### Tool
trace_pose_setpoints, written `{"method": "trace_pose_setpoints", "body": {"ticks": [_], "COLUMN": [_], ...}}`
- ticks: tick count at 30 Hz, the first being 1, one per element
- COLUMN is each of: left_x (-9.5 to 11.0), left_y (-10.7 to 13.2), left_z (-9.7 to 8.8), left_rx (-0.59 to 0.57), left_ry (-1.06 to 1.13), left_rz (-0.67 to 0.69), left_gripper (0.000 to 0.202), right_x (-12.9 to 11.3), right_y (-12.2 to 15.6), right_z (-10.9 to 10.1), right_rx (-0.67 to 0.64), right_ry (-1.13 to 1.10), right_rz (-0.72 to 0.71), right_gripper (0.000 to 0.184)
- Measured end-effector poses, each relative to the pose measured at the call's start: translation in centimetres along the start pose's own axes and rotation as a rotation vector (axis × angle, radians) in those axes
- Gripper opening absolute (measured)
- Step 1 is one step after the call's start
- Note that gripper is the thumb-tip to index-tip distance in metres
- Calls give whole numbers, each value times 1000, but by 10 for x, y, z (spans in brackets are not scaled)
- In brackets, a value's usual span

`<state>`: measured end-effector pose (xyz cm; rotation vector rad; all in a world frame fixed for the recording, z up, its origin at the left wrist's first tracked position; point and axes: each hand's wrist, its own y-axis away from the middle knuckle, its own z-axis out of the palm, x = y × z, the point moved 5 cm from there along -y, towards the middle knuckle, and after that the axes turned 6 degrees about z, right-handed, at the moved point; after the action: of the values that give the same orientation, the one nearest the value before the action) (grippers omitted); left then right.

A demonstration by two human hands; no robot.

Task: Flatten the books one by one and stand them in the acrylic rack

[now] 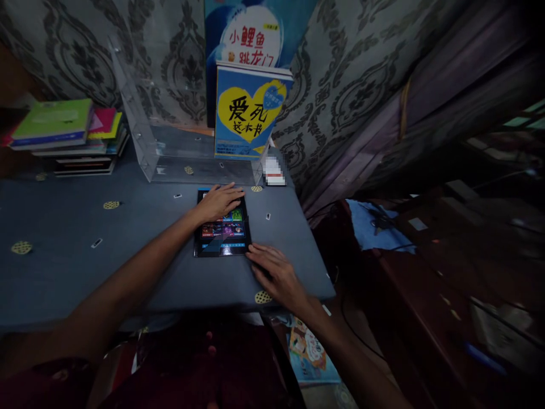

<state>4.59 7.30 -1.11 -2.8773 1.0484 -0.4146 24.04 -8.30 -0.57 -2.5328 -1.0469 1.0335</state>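
Observation:
A dark book [223, 248] with rows of small coloured pictures on its cover lies flat on the table, near its front edge. My left hand [219, 203] rests palm down across the book's upper part, fingers stretched out, and covers some of the pictures. At the lower right corner of the book is my right hand [276, 272], its fingers extended and the fingertips touching or very close to that corner. Behind the book stands a clear plastic book rack [191, 170]. An upright blue book with a yellow heart [247, 119] leans in its right part.
A taller blue picture book [255, 34] stands behind, against the patterned wall covering. On the left is a stack of books [53, 122]. The grey tablecloth [140, 227] ends at the right, where a cluttered dark surface holds a blue cloth [370, 227]. Another book [309, 352] lies below the table.

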Motion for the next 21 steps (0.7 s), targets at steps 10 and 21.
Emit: {"method": "trace_pose_setpoints", "body": {"ticks": [10, 21], "left_x": [3, 7], "left_y": [0, 4], "left_z": [-4, -6], "left_rx": [9, 50], "left_ry": [-15, -9], "left_rz": [13, 76], "left_gripper": [44, 41], "right_x": [5, 7], "right_y": [-11, -14], "right_z": [3, 3], "right_rx": [44, 78], "right_ry": [-22, -30], "right_rz": [55, 33], "right_gripper": [34, 31]}}
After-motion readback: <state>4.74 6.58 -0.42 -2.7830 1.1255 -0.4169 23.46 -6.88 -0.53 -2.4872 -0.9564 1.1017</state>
